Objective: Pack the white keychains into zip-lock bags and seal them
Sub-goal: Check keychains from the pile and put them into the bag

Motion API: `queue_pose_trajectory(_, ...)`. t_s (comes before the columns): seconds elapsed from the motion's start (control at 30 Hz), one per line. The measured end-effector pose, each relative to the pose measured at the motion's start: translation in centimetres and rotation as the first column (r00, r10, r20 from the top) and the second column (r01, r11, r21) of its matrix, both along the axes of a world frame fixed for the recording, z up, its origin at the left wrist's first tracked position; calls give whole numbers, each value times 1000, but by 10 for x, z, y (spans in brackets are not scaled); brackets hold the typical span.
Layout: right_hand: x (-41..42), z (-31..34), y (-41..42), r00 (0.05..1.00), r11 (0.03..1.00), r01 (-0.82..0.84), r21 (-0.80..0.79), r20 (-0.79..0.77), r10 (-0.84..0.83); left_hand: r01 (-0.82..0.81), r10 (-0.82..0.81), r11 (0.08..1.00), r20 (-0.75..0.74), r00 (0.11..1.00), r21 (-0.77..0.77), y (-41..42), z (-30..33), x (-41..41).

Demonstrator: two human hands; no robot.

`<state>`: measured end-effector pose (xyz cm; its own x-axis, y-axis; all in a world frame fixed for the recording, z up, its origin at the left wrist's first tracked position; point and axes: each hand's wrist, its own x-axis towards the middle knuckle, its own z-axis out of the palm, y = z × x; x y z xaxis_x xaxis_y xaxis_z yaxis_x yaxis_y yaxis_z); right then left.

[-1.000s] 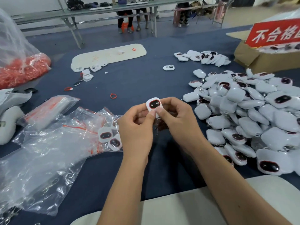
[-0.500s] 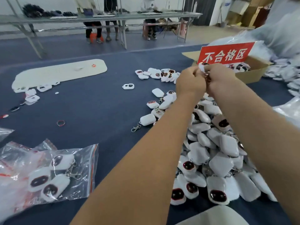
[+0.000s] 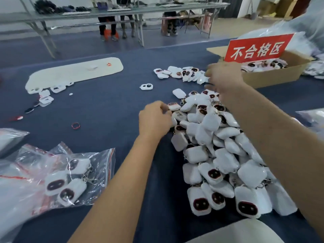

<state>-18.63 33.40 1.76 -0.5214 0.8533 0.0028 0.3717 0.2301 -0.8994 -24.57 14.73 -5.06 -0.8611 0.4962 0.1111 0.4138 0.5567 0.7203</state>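
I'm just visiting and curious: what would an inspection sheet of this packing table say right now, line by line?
Surface: table covered in dark blue cloth.
Job's things: big keychain pile at right; zip-lock bag at left holding three keychains.
Clutter: cardboard box with red sign; white mat; red ring; smaller keychain heap.
Hands: left hand pinches a keychain at the pile's edge; right hand blurred, near the box.
Cables: nothing seen.
Surroundings: long tables behind, people's legs beneath.
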Motion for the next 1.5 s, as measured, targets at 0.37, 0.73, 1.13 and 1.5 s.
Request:
queue_pose_trajectory(0.37,32,-40,-179,984,930,-135,342,-68,167,-82,55,984,172,984,155,-93,3,32)
queue_pose_trajectory(0.73,46,-98,-255,724,742,-657,-132,-384,573,-253,58,828,372,926,501,-216,-21,57)
queue_pose_trajectory(1.13,40,-110,-255,711,760,-642,-102,-451,540,-324,107,811,420,901,487,-205,-27,43)
queue_pose_trajectory(1.5,38,-113,-254,689,752,-652,-93,-487,537,-277,72,829,399,914,486,-209,-25,40)
